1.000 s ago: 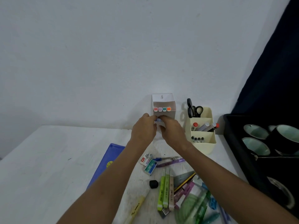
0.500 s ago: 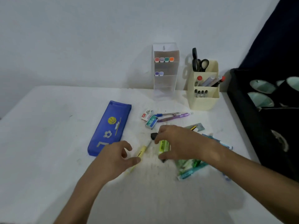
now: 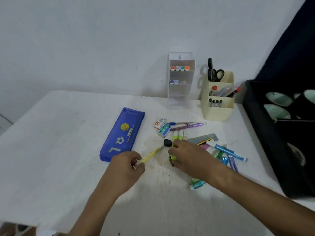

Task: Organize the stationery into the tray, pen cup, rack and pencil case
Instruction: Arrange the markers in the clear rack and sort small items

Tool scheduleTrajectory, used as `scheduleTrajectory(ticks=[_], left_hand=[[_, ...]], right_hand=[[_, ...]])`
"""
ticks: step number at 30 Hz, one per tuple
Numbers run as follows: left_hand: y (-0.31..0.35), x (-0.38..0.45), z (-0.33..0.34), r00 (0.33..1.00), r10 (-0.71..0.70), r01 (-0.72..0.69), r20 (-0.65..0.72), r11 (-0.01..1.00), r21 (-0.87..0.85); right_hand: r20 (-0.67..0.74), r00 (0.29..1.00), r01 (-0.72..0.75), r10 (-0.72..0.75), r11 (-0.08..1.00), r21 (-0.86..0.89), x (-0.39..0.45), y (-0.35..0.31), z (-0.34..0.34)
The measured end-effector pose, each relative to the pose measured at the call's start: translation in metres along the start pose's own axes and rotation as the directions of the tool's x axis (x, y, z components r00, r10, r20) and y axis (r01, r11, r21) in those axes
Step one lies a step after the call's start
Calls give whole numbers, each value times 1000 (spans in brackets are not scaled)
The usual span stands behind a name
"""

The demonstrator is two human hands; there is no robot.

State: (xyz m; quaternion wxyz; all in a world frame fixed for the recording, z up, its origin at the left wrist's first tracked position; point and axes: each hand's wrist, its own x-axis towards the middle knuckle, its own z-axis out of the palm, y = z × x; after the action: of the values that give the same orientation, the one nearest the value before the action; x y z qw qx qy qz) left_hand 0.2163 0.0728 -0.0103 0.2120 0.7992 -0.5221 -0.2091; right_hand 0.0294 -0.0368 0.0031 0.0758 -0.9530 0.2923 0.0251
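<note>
While pinching the near end of yellow pen (image 3: 150, 155), left hand (image 3: 125, 165) sits closest; long axis aimed at black eraser (image 3: 167, 142); right hand (image 3: 189, 158) curled over green highlighter (image 3: 175, 138) beside eraser.

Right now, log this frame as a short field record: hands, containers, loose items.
left hand: pinches the yellow pen at its near end
right hand: grips a green highlighter in the loose pile
rack: four markers top shelf, two on the second
pen cup: scissors, pens
pencil case: blue, flat on table, whether zipped unclear
black eraser: loose
</note>
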Motion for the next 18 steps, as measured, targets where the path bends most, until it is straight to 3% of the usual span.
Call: scheduleTrajectory(ticks=[4, 7, 13, 15, 18], left_hand=[[18, 14, -19, 986, 61, -78, -156, 991, -111], [42, 27, -37, 959, 131, -181, -251, 965, -189], [99, 64, -69, 886, 202, -353, -417, 877, -326], [114, 78, -75, 856, 246, -412, -455, 856, -312], [134, 97, -76, 775, 404, -508, -487, 855, -100]], right_hand=[[-165, 985, -21, 42, 992, 128, 0, 6, -14], [-324, 933, -49, 155, 949, 312, 5, 19, -35], [-554, 700, -80, 451, 820, 567, 6, 48, -91], [-597, 647, -72, 475, 817, 573, 8, 56, -105], [-643, 611, -112, 463, 854, 508, 17, 67, -114]])
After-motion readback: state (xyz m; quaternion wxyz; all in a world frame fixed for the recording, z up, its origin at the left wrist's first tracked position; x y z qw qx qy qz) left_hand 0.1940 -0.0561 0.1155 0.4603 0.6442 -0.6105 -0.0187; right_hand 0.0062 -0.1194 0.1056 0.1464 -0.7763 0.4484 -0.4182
